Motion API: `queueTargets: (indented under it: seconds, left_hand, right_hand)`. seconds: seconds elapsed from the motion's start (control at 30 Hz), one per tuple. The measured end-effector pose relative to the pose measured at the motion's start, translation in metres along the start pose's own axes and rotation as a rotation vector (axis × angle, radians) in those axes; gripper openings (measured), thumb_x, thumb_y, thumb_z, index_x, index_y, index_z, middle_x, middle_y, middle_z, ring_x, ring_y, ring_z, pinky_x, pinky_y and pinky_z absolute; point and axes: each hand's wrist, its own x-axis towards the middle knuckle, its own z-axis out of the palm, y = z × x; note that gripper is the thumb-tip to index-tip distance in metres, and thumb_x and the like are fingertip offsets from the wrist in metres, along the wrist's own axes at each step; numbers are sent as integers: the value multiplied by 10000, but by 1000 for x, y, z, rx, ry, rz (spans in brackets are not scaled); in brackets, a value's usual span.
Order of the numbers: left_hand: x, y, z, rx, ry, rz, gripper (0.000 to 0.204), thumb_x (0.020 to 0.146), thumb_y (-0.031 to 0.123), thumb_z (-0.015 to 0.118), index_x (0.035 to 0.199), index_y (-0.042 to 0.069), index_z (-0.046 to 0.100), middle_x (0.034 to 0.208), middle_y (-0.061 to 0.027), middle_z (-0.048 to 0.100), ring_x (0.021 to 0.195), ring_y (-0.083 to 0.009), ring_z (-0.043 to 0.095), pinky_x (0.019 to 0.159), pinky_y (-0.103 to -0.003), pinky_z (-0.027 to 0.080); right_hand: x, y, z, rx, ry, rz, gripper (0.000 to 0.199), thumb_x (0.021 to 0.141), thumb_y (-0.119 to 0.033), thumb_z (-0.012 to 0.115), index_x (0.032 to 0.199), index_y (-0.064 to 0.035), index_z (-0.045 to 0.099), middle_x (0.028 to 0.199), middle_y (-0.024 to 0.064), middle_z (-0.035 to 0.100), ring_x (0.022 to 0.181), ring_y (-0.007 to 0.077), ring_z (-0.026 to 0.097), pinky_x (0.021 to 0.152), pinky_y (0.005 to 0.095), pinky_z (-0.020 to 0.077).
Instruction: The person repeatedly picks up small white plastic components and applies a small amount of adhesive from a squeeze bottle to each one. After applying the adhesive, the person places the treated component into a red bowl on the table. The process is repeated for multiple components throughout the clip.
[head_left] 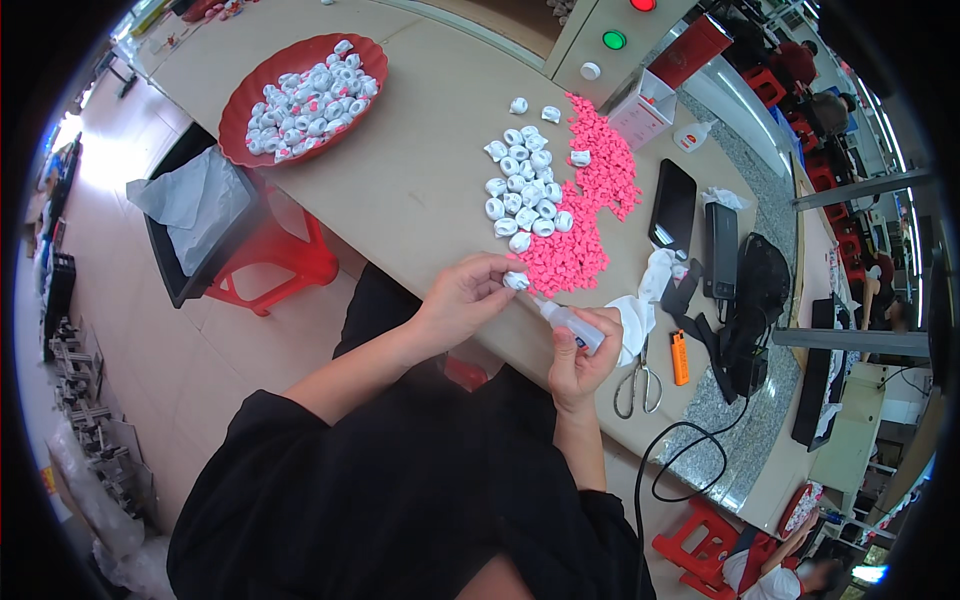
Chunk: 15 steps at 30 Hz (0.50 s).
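My left hand [470, 297] pinches a small white ring-shaped piece [516, 281] between thumb and fingertips, just over the table's near edge. In my right hand [586, 360] is a small translucent glue bottle [573, 328], its narrow nozzle tilted toward the white piece; whether the tip touches it I cannot tell. Right beyond both hands spreads a heap of small pink pieces [560, 258]. Beside that heap lies a group of white ring-shaped pieces [522, 180], several of them touching one another.
A red scalloped bowl [232, 118] with white-and-pink pieces stands far left, above a black bin [170, 245] on a red stool [290, 262]. To the right lie scissors [640, 385], an orange lighter [680, 358], a phone [672, 205], a black power bank [720, 250] and a cable [690, 430].
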Motion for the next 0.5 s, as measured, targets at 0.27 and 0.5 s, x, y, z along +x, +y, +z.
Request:
queueTargets:
  seconds: [0.27, 0.5]
  left_hand:
    - [1, -1, 1, -27, 6, 17, 269, 846, -76, 490, 1111, -30, 499, 1040, -63, 516, 946, -113, 551, 820, -243, 452]
    - [-1, -3, 0, -49, 9, 1, 249, 848, -53, 512, 1093, -15, 492, 998, -58, 537, 884, -90, 557, 759, -225, 456]
  right_hand:
    - [3, 1, 1, -75, 1, -74, 253, 821, -117, 612, 986, -5, 456, 877, 94, 462, 712, 122, 436, 593, 205, 356]
    - [5, -1, 4, -144, 6, -161, 266, 804, -98, 625, 984, 6, 459, 868, 117, 494, 738, 166, 463, 651, 251, 392]
